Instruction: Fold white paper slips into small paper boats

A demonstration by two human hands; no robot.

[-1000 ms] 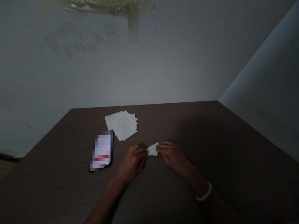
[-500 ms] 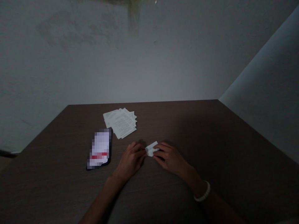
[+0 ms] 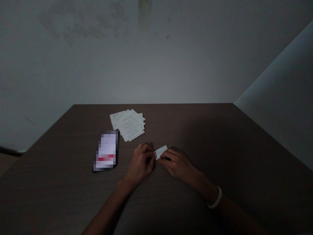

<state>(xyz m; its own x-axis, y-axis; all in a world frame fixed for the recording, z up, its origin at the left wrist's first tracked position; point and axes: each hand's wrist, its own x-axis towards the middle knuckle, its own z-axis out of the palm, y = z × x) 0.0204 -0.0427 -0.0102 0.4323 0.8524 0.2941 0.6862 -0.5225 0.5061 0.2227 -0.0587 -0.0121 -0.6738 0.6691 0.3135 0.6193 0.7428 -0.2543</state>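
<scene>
A small folded white paper (image 3: 160, 151) lies low over the dark wooden table (image 3: 220, 140), pinched between both hands. My left hand (image 3: 141, 163) grips its left end with curled fingers. My right hand (image 3: 176, 164), with a white bead bracelet (image 3: 215, 199) on the wrist, presses its fingertips on the paper's right part. Most of the paper is hidden under the fingers.
A fanned pile of printed white slips (image 3: 128, 124) lies farther back on the table. A phone (image 3: 107, 151) with a lit screen rests to the left of my hands. A pale wall rises behind the table's far edge.
My hands have drawn closer together over the small paper, which now looks narrower and more folded. The view has shifted slightly.
</scene>
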